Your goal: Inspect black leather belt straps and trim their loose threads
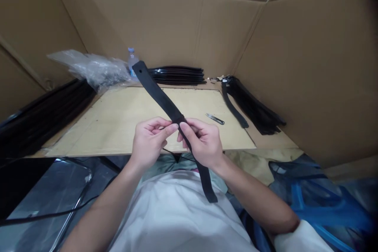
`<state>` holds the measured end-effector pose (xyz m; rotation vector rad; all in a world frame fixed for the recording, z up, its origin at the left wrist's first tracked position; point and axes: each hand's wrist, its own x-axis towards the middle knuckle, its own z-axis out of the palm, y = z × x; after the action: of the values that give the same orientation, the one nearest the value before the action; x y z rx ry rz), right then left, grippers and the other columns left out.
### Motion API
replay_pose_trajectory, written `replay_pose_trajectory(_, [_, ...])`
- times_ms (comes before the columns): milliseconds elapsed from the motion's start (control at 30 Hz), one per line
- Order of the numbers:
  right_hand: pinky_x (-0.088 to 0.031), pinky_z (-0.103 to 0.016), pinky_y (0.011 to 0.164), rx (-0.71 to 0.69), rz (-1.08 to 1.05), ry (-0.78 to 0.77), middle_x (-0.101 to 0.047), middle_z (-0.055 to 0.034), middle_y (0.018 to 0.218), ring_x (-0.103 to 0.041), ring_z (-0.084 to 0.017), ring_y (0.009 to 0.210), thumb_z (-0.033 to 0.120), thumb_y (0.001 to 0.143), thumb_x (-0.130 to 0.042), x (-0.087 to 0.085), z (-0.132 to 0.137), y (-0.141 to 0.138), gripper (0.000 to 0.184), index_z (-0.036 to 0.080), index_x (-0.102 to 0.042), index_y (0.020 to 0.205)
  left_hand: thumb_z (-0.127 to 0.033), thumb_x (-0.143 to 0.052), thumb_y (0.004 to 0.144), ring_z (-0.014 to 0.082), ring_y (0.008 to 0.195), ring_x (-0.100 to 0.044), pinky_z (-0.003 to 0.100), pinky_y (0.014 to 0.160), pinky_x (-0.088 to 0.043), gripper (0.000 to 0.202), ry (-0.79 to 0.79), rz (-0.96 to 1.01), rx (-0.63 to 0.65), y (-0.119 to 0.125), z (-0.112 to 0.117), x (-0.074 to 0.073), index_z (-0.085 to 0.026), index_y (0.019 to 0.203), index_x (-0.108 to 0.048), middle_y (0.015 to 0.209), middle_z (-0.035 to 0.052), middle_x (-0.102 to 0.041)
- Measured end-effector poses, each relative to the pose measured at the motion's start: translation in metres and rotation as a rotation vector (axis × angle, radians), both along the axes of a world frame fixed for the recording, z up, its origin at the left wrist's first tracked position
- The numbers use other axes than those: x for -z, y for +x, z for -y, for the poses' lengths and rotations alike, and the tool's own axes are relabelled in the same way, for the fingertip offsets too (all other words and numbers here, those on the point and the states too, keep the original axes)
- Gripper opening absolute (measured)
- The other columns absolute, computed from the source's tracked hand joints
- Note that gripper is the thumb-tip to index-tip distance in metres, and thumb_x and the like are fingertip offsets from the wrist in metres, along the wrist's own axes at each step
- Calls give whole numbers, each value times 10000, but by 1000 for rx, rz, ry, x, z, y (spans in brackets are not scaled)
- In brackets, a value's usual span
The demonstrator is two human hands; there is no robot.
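- While both bare hands meet mid-frame, the left hand [150, 138] and right hand [203, 138] pinch one black strap [161, 100] near its middle, thumbs on top, tips almost touching.
- Grip: both clamped on the strap, thumb against fingers; right fingers partly hidden behind it.
- Strap: held up in front of the table's near edge, slanting from upper left to lower right; small round hole near the far end, lower end over the white shirt [177, 216].
- Crosswise band or seam at the pinch point, probably; too small and dark to be sure.
- Tabletop [118, 114]: pale board, well behind the hands at its far side.
- Snips [215, 119]: on the board, right of the strap, blades pointing left.
- Loose strap [233, 106]: near the board's right edge, just beside a bundle of dark strips [254, 104].
- Back edge: stack of glossy black strips [177, 75]; bottle [131, 58] with blue cap to its left, partly behind the held strap.
- Clear plastic bag [100, 71]: crumpled, left of bottle, by a long dark pile [50, 114].
- Cardboard walls [141, 23] around the table.
- Blue plastic item [325, 204]: lower right, blurred.
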<state>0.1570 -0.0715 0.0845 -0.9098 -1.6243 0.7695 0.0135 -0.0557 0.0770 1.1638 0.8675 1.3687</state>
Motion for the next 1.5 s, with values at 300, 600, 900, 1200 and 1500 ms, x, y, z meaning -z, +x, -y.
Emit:
replay_pose_trajectory(300, [-482, -226, 628, 262, 463, 547, -679, -55, 728, -614, -130, 614, 213, 872, -489, 20, -6, 6, 208, 112, -616, 1001, -192, -726, 651, -4, 356, -203, 131, 327, -146, 181, -103, 117, -22, 3, 10, 9, -125, 626, -561, 441, -93, -300])
replay_pose_trajectory(600, [-469, -297, 680, 268, 779, 472, -648, -101, 763, -586, -178, 669, 260, 927, -357, 34, -2, 9, 359, 90, -510, 1204, -208, -718, 659, -2, 366, -171, 122, 321, -122, 188, -345, 107, 107, 0, 15, 4, -124, 721, -561, 475, -103, -247])
replay_pose_trajectory(900, [-459, -317, 656, 275, 877, 489, -613, -111, 754, -553, -206, 688, 219, 914, -383, 47, 0, 6, 380, 88, -471, 1260, -247, -748, 640, 0, 394, -184, 123, 331, -134, 241, -337, 100, 123, 1, 9, 13, -114, 711, -559, 484, -95, -277])
replay_pose_trajectory(1200, [-465, -302, 729, -46, 424, 141, -541, -70, 871, -532, -168, 774, 248, 916, -381, 26, 16, 12, 438, 171, -376, 1348, -272, -723, 670, -2, 380, -217, 119, 340, -158, 261, -236, 81, 175, -8, 5, 12, -128, 687, -506, 493, -92, -327])
replay_pose_trajectory(1500, [-427, -245, 597, -397, -133, -408, -570, 4, 705, -537, -115, 621, 315, 837, -565, 34, 3, 23, 472, 181, -456, 1275, -314, -724, 651, 2, 383, -193, 132, 337, -149, 297, -157, 64, 259, -12, -6, 26, -124, 782, -538, 547, -83, -342])
